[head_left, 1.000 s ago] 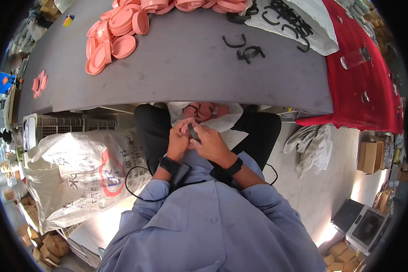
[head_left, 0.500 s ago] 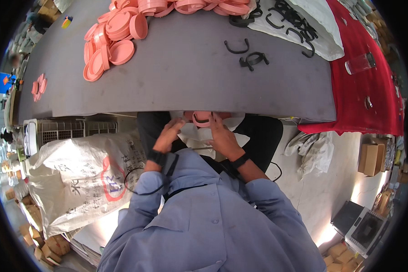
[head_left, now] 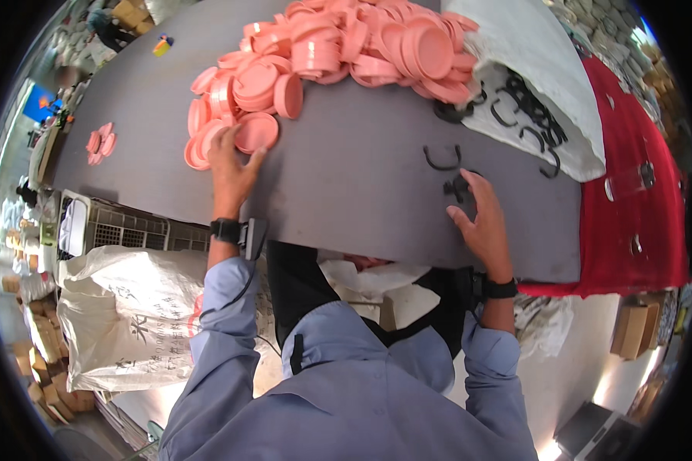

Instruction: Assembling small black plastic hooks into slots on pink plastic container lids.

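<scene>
My left hand is at the near edge of a heap of pink round lids, thumb and fingers apart. Its fingertips lie over one lid, and the thumb is close to the rim of another shallow pink lid. My right hand reaches over the table with thumb and forefinger spread. Just beyond its fingertips are black curved handles, partly hidden by the fingers; contact is unclear. Another black U-shaped handle lies a little farther off.
A white sack with several black handles lies open at the far right, beside a red cloth bearing a clear bottle. Small pink pieces sit at the table's left. Below is a white bag between my legs.
Both hands have left the pink piece over my lap and moved up over the table, the left to the pink lids, the right to the black handles. The view has shifted too.
</scene>
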Demonstrator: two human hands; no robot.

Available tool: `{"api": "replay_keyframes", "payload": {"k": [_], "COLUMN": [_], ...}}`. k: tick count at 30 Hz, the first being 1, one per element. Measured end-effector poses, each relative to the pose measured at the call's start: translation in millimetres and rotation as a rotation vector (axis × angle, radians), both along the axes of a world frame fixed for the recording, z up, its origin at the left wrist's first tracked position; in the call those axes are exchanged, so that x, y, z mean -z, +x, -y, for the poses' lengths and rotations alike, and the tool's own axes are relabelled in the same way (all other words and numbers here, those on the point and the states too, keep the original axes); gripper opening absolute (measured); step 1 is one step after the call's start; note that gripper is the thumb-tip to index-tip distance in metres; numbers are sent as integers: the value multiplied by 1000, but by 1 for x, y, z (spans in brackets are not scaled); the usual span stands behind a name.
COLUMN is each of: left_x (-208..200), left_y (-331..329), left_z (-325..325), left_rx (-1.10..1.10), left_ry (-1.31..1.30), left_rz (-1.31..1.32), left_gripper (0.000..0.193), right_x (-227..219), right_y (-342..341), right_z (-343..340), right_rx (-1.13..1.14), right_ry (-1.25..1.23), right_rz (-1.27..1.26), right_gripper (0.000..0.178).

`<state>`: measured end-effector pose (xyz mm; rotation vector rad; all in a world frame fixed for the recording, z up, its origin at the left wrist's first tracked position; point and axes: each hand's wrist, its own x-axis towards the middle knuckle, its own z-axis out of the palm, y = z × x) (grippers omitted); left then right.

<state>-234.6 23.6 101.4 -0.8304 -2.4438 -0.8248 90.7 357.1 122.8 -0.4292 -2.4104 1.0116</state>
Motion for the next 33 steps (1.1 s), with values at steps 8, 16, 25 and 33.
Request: {"api": "replay_keyframes", "payload": {"k": [8,16,25,33], "left_x": [27,-6,29,34], "left_y": [-10,19,61,79], "left_z": [-44,-28,-48,-57], "left_rx": [-182,92,115,7], "left_ry": [-479,275,1221,843], "left_rz": [-18,284,1313,993], "left_gripper": [42,17,25,33], "right_x": [38,9,8,-30], "right_y": [-46,-36,-14,3], "right_z": [2,-8,-1,62], "right_rx": [-84,143,321,279], "right_ry": [253,45,167,83], "right_rz": [-13,-138,-270,-250], "right_gripper": [31,16,24,24]}}
